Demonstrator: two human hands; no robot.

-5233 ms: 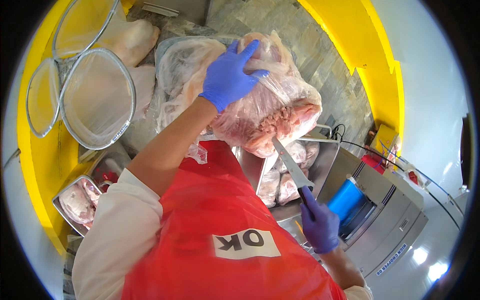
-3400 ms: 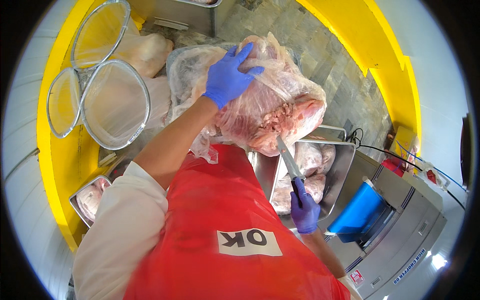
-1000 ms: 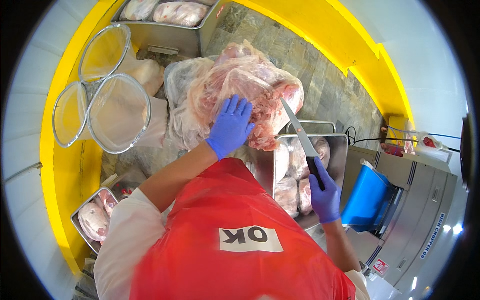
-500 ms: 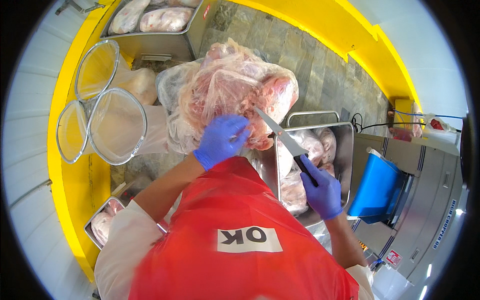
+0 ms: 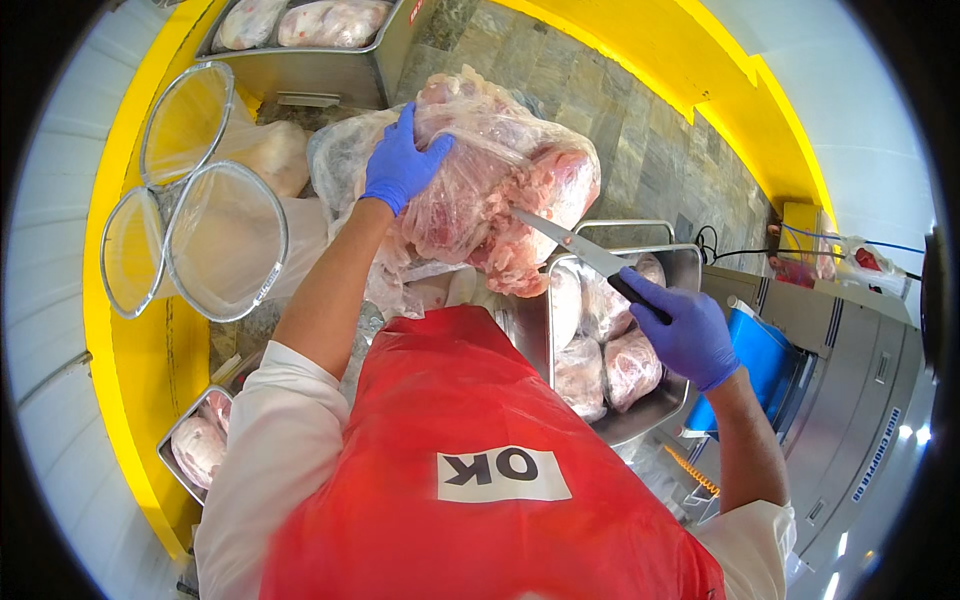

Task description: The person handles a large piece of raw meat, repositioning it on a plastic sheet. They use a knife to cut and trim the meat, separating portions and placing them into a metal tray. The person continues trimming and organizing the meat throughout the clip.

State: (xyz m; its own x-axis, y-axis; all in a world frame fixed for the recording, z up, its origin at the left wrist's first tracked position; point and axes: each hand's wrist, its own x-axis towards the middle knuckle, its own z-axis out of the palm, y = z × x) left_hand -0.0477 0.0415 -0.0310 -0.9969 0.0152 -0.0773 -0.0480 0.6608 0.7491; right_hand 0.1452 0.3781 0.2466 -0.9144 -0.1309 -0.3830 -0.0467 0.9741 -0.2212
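A large block of raw pink meat [image 5: 560, 180] lies in front of me, much of it covered by clear plastic film [image 5: 480, 150]. My left hand [image 5: 402, 165], in a blue glove, rests on the left side of the wrapped block with fingers stretched and thumb apart. In my right hand [image 5: 695, 335], also blue-gloved, is a long knife [image 5: 578, 246] with a dark handle. Its blade slants up and left, and the tip touches or overlaps the meat's torn, ragged part; how deep it goes, I cannot tell.
Right of the block stands a metal tub [image 5: 688, 385] of wrapped meat pieces. Three wire hoops [image 5: 283, 235] with clear bags stand to the left. A metal bin [image 5: 330, 75] of meat is at the far left, a smaller tray [image 5: 172, 462] near left. Grey machinery [image 5: 850, 390] fills the right.
My left hand has moved up and left, from the block's near edge onto its film-covered left side, and its fingers have spread. My right hand has shifted right and slightly up, still gripping the knife.
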